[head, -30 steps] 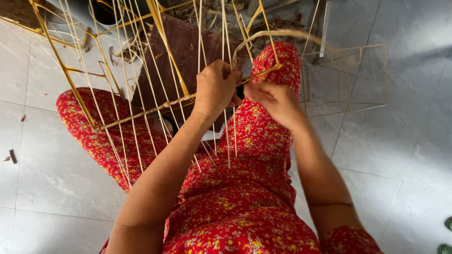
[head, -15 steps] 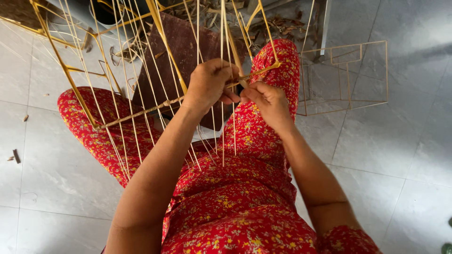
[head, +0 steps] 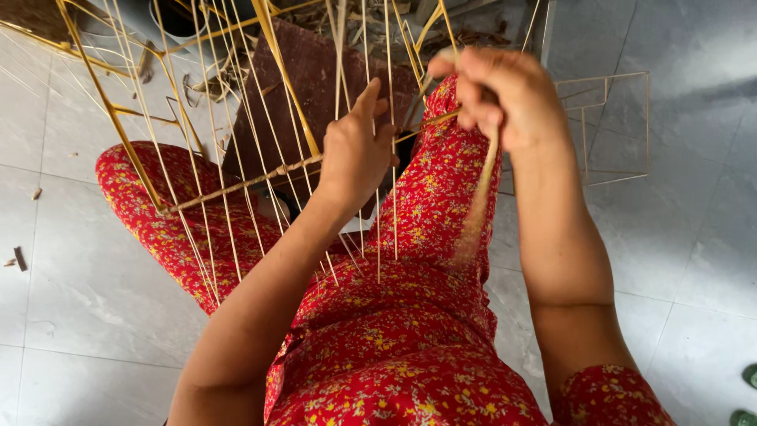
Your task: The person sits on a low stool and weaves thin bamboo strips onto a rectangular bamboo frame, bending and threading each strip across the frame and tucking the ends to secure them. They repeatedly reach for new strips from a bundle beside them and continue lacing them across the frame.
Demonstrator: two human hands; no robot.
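I see left hand [head: 356, 154] gripping frame [head: 236, 183] | right hand [head: 505, 95] right of frame, pinching strip [head: 477, 209] | strip hangs downward.

Bamboo frame [head: 118, 130]: yellow-tan, thin pale-straw slivers [head: 390, 158] running through it. Strip [head: 479, 201] in right hand [head: 505, 95]: light tan, blurred. Clothing [head: 410, 347]: bright red, small yellow floral print with green flecks. Board [head: 315, 79] behind: dark reddish-brown. Floor tiles [head: 87, 292]: glossy pale grey, faintly marbled, thin dark grout lines.
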